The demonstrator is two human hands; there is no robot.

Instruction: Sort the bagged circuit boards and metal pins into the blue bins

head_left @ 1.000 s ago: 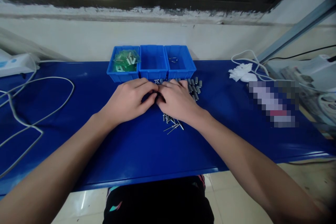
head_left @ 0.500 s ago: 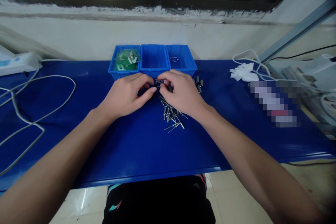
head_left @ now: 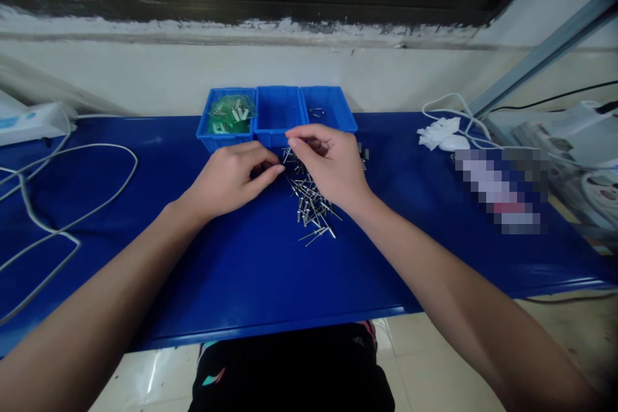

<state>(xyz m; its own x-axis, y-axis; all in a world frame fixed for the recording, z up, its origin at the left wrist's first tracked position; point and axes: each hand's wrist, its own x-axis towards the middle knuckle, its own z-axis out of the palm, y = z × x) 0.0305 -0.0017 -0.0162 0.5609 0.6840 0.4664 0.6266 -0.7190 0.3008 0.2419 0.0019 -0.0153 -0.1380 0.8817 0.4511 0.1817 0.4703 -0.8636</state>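
Note:
A pile of silver blind rivets (head_left: 313, 206) lies loose on the blue table between my hands. My left hand (head_left: 232, 177) rests at the pile's left side, its fingers curled and a small gap between thumb and forefinger, with nothing visible in them. Over the far part of the pile, my right hand (head_left: 335, 161) is raised with thumb and forefinger pinched together. Whatever is in that pinch is too small to make out. Just beyond the fingertips stands the middle blue bin (head_left: 279, 138).
The left bin (head_left: 224, 141) holds a green bag with metal pieces; the right bin (head_left: 340, 119) has a few rivets. Short grey pieces (head_left: 364, 156) lie right of my right hand. White cables (head_left: 72, 225) loop at left. Crumpled white tissue (head_left: 438, 134) lies at right.
My right hand has lifted away from my left and pinches near the middle bin, uncovering more of the rivet pile. The left hand has barely moved.

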